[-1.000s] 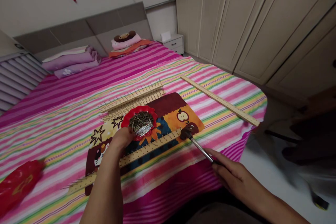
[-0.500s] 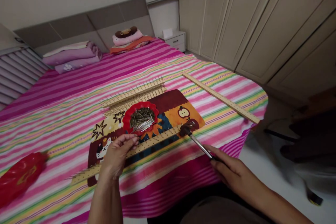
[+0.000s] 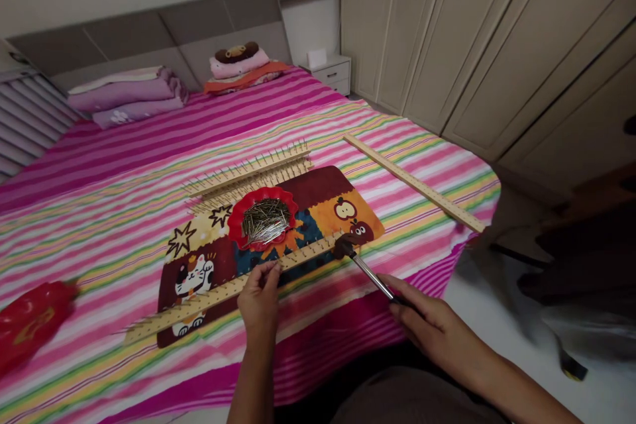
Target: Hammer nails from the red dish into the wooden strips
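My right hand (image 3: 430, 318) grips the handle of a hammer (image 3: 371, 275) with a dark head and silver shaft. The hammer's head rests at the right end of a long wooden strip (image 3: 209, 295) studded with rows of nails. Over the middle of that strip, my left hand (image 3: 261, 295) is closed in a pinch at its near edge. What its fingertips hold, if anything, is too small to make out. Just beyond it, a red scalloped bowl (image 3: 236, 228) full of loose nails (image 3: 268, 220) stands on a patterned mat (image 3: 318, 180) with cat and apple pictures.
Behind the bowl lie more nail-studded strips (image 3: 258, 171). A strip with holes (image 3: 412, 182) lies along the bed's right side. At left is a red object (image 3: 34, 318) with a gold mark. Folded bedding (image 3: 134, 96) sits by the headboard; wardrobes (image 3: 447, 46) stand at right.
My left hand has moved right along the wooden strip, away from its left part, uncovering the cat picture. My right hand and the hammer have hardly moved; the view has shifted slightly.
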Motion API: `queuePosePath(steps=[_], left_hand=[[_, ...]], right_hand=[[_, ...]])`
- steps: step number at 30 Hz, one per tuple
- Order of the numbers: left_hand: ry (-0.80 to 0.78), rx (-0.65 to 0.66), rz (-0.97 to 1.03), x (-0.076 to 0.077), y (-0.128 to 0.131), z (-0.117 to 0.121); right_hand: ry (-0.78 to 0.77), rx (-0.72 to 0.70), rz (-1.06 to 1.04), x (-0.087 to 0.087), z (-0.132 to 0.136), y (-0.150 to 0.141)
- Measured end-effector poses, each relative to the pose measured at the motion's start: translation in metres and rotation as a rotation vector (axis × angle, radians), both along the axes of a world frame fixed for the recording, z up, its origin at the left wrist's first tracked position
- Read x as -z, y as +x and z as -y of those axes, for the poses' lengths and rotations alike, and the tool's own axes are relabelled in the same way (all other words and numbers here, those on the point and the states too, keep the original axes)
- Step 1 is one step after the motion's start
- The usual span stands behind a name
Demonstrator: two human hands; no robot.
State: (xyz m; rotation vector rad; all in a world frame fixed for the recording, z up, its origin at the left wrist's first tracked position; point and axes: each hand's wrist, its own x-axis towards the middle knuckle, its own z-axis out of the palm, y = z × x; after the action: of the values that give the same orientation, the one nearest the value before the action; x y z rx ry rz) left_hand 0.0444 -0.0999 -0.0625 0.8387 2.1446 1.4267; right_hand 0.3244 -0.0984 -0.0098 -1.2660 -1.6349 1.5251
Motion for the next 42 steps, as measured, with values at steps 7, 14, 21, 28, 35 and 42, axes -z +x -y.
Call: queuePosePath(steps=[7,14,21,28,35,42], left_hand=[[-0.013,-0.016,-0.028,0.001,0.004,0.0],[-0.042,0.0,-0.17,-0.004,0.013,0.0],[0.04,0.032,-0.297,0.003,0.014,-0.003],[0.071,0.073,-0.394,0.009,0.017,-0.002],[0.084,0.081,-0.419,0.01,0.018,-0.002],[0.032,0.075,-0.44,0.01,0.018,0.0]], right_hand=[[-0.023,-0.017,-0.007,-0.001,0.0,0.0],[-0.01,-0.027,-0.021,-0.004,0.0,-0.004],[0.105,-0.199,-0.028,-0.015,-0.008,-0.024],[0.237,-0.303,0.024,-0.02,-0.017,-0.052],[0.312,-0.331,0.038,-0.021,-0.018,-0.063],[0.329,-0.392,0.036,-0.026,-0.019,-0.061]])
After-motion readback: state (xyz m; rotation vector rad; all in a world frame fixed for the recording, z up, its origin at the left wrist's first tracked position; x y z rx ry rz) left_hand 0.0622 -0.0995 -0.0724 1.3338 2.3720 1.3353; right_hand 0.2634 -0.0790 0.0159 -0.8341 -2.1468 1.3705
